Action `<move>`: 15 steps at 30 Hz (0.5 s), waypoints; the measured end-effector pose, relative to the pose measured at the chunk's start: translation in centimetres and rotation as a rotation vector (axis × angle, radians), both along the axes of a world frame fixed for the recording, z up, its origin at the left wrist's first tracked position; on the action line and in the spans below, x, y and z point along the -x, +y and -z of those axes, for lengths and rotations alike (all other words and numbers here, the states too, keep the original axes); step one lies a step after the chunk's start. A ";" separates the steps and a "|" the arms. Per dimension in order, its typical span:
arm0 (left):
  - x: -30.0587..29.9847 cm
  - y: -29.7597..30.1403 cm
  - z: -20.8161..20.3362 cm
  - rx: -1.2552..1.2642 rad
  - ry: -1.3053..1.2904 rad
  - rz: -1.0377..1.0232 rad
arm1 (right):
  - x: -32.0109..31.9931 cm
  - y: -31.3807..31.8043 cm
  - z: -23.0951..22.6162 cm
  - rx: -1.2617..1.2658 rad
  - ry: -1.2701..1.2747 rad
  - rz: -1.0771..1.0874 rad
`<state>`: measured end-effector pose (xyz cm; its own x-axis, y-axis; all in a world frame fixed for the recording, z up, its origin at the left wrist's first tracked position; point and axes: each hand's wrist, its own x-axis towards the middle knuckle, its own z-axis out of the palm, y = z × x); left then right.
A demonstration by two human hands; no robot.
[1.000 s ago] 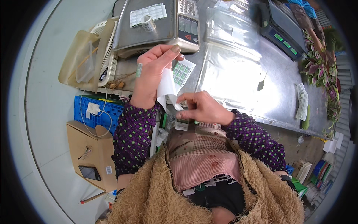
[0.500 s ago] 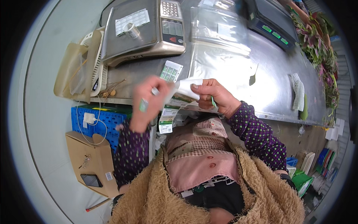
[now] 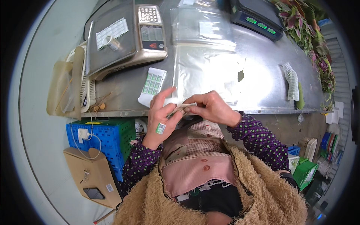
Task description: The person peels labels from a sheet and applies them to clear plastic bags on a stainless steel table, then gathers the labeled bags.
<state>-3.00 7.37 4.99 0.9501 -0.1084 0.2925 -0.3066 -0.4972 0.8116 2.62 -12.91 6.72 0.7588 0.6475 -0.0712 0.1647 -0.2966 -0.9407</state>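
Observation:
Between my two hands, just over the table's front edge, is a narrow strip of label paper (image 3: 189, 106), seen nearly edge-on. Thumb and fingers of my right hand (image 3: 215, 107) pinch it. My left hand (image 3: 162, 117) grips its other end between thumb and a finger, with another finger stretched out. A small green and white sticker (image 3: 160, 128) clings to the back of this hand. Beyond the left hand, a sheet of green labels (image 3: 153, 83) lies on the metal table (image 3: 122, 90), its lower end curling. Clear plastic bags (image 3: 202, 63) lie flat beyond my hands.
A weighing scale (image 3: 150, 52) at the left carries a label sheet and a small roll. Another scale (image 3: 258, 18) stands far right, near leafy bunches (image 3: 303, 37). A white foam net (image 3: 290, 80) lies at the right. Below left are a blue crate (image 3: 95, 137) and a cardboard box (image 3: 90, 172).
My hands have come closer together, and the left has turned, showing its sticker. The printed label end that hung below them is out of sight. The whole view has shifted.

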 end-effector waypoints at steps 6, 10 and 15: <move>0.2 -3.3 2.6 0.554 0.638 -0.048 | 0.0 -2.7 0.8 0.112 -0.152 0.069; -2.6 -7.0 4.8 0.741 0.821 -0.062 | -8.2 -5.9 1.3 0.370 -0.138 0.237; -5.7 -10.1 8.0 0.973 0.983 -0.084 | -15.9 -7.4 4.7 0.594 -0.188 0.171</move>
